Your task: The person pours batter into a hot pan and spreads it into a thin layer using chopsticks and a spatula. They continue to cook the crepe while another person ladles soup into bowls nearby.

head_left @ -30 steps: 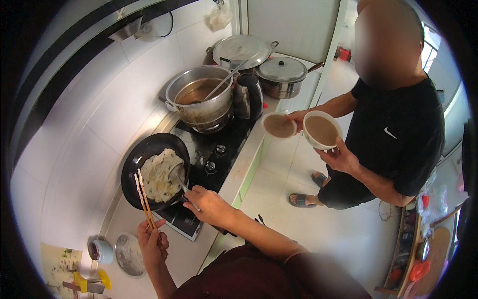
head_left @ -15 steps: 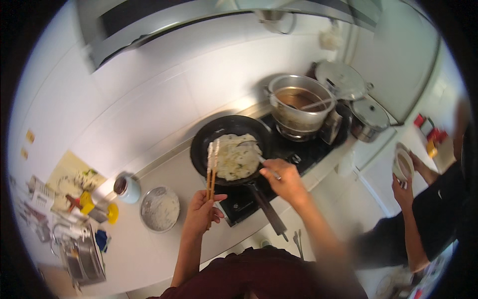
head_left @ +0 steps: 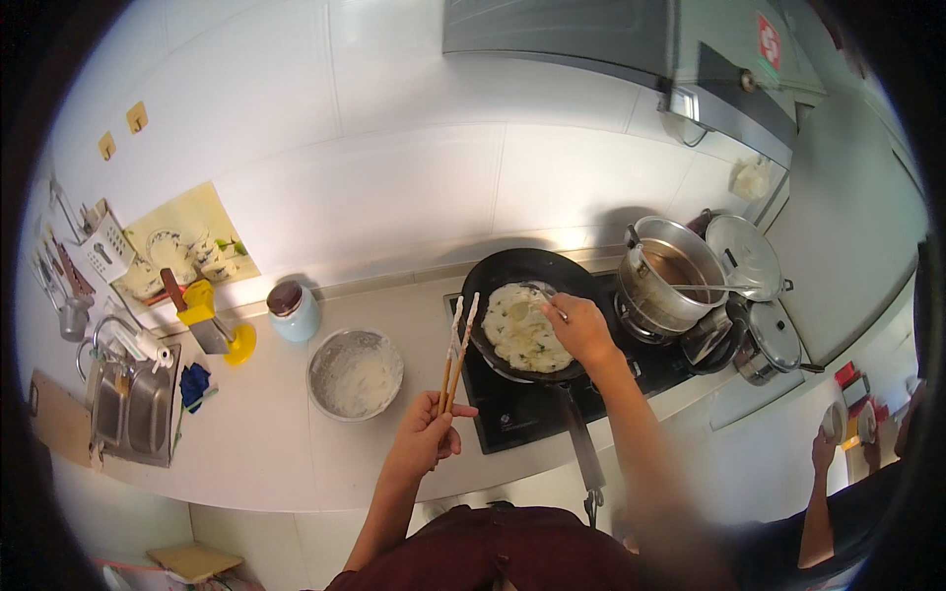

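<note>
White tiles back round black pan (head_left: 512,286), pale flatbread (head_left: 522,330), wooden chopsticks (head_left: 455,345).

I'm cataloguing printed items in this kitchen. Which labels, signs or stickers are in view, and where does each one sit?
Small red square label: on the grey range hood, upper right.
Pale yellow rectangular poster: on the white wall tiles left of the stove, showing pictured dishes.
Two small tan square stickers: high on the left wall.
</note>
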The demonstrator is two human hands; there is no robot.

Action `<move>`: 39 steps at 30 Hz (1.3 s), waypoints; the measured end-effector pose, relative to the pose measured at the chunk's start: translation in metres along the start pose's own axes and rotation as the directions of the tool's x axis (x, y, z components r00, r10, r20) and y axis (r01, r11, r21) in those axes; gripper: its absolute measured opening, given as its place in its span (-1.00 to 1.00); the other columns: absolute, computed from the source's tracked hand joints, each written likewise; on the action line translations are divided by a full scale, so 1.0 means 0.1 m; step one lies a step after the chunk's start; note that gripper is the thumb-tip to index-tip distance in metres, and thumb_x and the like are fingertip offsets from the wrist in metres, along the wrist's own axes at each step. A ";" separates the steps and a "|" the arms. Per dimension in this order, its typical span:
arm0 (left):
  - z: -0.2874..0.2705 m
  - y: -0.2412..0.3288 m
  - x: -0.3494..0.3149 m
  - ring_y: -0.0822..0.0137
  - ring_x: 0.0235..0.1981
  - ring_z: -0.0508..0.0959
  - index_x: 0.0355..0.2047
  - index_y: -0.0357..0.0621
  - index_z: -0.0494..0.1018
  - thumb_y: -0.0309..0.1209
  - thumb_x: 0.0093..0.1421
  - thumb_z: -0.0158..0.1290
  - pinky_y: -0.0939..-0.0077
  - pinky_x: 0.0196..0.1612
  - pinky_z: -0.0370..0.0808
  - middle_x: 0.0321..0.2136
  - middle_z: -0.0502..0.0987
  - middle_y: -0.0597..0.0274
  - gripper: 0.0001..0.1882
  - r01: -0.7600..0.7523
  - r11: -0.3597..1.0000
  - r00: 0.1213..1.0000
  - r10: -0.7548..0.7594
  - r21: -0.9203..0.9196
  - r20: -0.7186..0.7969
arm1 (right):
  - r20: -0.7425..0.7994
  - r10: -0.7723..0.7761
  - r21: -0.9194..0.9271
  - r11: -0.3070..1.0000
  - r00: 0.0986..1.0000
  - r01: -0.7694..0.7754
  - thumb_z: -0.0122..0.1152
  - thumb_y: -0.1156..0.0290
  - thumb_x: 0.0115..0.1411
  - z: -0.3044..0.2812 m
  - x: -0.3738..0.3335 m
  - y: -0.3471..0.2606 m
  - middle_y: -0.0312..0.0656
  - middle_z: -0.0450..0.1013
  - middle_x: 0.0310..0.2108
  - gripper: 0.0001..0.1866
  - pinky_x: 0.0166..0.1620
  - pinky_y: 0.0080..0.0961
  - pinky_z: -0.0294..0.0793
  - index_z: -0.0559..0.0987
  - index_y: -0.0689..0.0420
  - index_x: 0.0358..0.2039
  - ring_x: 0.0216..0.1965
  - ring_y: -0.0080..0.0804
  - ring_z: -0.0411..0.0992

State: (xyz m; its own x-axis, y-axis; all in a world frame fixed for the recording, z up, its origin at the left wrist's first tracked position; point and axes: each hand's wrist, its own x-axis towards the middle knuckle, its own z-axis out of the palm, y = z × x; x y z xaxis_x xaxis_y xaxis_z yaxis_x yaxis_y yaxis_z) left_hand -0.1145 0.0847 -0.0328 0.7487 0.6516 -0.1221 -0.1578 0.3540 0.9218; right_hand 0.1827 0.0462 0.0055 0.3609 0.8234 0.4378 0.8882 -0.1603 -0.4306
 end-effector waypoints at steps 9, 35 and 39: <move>-0.16 -0.03 -0.15 0.49 -0.71 0.39 -0.11 -0.24 0.14 -0.55 0.24 -0.28 0.76 -0.77 0.17 -0.21 0.46 -0.07 -0.80 -0.013 0.998 1.000 0.012 -0.061 -0.017 | 0.209 -0.131 -0.104 0.982 0.969 0.155 0.03 0.17 0.18 -0.20 -0.34 -0.80 -0.02 0.43 -0.58 -0.68 -0.39 -0.15 0.39 0.48 0.16 -0.54 -0.46 -0.01 0.43; -0.29 -0.11 -0.27 0.49 -0.70 0.42 -0.10 -0.24 0.14 -0.52 0.25 -0.26 0.75 -0.76 0.20 -0.21 0.46 -0.10 -0.79 -0.010 0.998 1.000 0.011 -0.068 0.013 | 0.257 -0.138 0.023 0.990 0.957 0.137 0.05 0.29 0.16 -0.62 -0.50 -1.05 -0.01 0.41 -0.58 -0.76 -0.42 -0.22 0.37 0.47 0.18 -0.54 -0.47 0.00 0.41; -0.28 -0.11 -0.27 0.49 -0.69 0.43 -0.11 -0.24 0.14 -0.53 0.25 -0.27 0.75 -0.76 0.20 -0.22 0.47 -0.09 -0.80 -0.009 0.998 1.000 0.011 -0.059 0.028 | 0.237 -0.051 0.179 0.984 0.970 0.008 0.06 0.37 0.15 -0.72 -0.54 -0.89 0.00 0.39 -0.57 -0.80 -0.43 -0.26 0.37 0.47 0.22 -0.52 -0.49 0.01 0.39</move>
State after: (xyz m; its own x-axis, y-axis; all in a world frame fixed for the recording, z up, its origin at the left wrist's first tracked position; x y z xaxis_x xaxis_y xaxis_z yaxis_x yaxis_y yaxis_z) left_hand -0.1515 0.0820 -0.0500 0.7646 0.6364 -0.1019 -0.2020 0.3868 0.8998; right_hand 0.1050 -0.0233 0.0768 0.2375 0.9362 0.2592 0.8255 -0.0539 -0.5618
